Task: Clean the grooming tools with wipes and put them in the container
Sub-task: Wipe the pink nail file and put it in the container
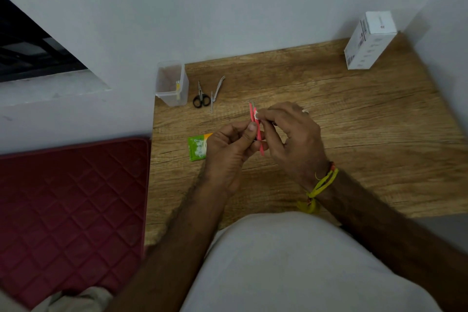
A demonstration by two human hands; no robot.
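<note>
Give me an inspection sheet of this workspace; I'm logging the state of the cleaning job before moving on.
Surface: wooden table, grain visible, set into a wall corner.
Job's things: pink tool held upright in both hands, with a small white wipe pressed on it; scissors and nail clipper lie beside the clear container, which stands at the table's far left corner and holds something small and yellowish; green wipe packet partly hidden under the left hand.
Clutter: white box at the far right corner.
Grippers: left hand pinches the tool's lower part; right hand pinches the wipe.
Cables: nothing seen.
Surroundings: red quilted mat on the left; pale wall behind.
</note>
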